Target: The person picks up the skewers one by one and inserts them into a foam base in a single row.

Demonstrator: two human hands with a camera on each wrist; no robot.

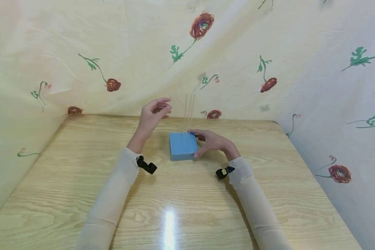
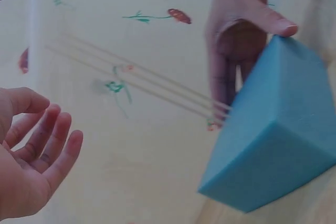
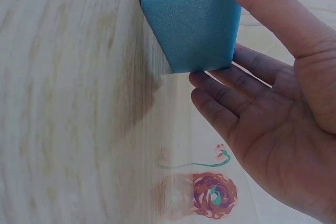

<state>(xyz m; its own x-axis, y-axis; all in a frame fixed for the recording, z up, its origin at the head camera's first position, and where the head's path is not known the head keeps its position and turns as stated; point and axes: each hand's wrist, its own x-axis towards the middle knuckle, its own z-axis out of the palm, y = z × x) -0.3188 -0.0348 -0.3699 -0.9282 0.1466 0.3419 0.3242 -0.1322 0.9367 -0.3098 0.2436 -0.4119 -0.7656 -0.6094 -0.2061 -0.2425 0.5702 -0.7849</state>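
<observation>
Right grip [image 1: 213, 141] clamps the foam block [image 1: 182, 146], apparently steadying it; next, the loose left grip [image 1: 151, 114] likely must reach the thin sticks [image 1: 189, 114].

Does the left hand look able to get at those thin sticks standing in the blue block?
Probably yes: nothing shows between the left hand and the sticks, and the right hand touches the blue block from the other side, leaving that way free.
</observation>
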